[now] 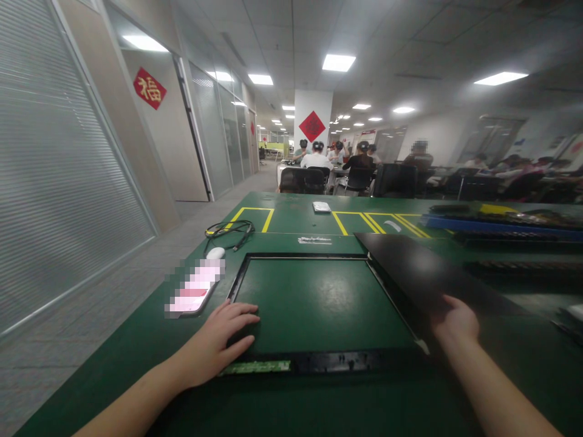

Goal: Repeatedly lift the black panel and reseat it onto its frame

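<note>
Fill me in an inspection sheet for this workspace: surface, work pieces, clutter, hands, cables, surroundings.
Surface: green table, marked with yellow tape.
Work pieces: black frame lying flat, green strip along its near side; dark panel to its right.
Clutter: phone, white oval object, small white box, blue tray of parts, too blurred to identify.
Hands: left hand at the frame's left side, fingers spread; right hand holding the panel, some fingers hidden.
Cables: one dark cable, coiled at far left.
Surroundings: people seated at other tables, chairs, red signs.
</note>
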### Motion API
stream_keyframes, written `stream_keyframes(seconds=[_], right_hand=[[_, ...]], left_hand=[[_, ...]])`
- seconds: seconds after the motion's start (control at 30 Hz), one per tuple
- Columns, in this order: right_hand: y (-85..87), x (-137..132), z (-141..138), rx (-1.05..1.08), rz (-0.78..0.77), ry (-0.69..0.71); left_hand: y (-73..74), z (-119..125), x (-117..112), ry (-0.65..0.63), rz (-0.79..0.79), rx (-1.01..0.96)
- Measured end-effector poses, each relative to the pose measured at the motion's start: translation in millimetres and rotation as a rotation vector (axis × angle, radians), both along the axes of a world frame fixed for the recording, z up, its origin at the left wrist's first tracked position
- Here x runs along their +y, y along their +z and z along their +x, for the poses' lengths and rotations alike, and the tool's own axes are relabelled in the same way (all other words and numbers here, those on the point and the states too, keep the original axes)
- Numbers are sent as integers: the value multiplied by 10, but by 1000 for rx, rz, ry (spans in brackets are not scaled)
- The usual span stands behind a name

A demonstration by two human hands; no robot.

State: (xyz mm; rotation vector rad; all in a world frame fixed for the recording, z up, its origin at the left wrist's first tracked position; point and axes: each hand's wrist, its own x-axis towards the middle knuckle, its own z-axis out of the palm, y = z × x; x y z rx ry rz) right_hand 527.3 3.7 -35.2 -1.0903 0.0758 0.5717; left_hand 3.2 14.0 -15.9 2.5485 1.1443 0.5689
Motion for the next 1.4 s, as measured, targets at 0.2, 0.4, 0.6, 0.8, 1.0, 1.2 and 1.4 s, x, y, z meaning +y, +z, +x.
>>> stream_keyframes(seconds=[0.2,0.4,0.6,0.8,1.0,1.2,1.4], right_hand=[[140,-22,-82,115,-42,-57],[198,-38,-106,153,-59,-42],[212,-47,-95,173,-67,0],[196,-37,-80,161,-66,28],[224,-58,-93,145,-62,48],[272,-68,-166,144,-53,46],[442,-90,-227,150,-17,67]], left_hand=[[-7,3,5,9,9,15],[-15,0,10,6,6,15],[-14,-2,6,6,9,23],[-10,-2,3,8,6,13],[-23,-4,9,3,26,11],[-24,-5,15,9,19,12],[-15,-3,35,2,24,41]])
